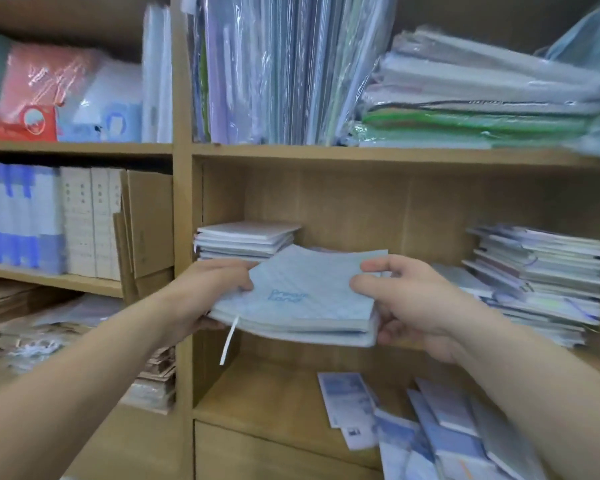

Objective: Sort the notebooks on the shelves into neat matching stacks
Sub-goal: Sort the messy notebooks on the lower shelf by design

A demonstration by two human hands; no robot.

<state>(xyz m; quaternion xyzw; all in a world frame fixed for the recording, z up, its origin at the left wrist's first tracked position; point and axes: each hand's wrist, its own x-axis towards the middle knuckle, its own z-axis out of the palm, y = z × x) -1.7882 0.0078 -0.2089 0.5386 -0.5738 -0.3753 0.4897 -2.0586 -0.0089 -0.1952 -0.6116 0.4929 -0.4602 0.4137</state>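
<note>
Left hand [219, 289], right hand [406, 299]: clamped on opposite edges of the pale-blue notebooks [305, 299] — best squared flush and kept level before seating by the shelf's [354, 209] front edge.

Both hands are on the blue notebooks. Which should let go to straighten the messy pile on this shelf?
Right, probably. The right hand grips the blue notebooks on the side nearest the messy pile; the left hand holds the opposite edge, beside the neat stack.
</note>
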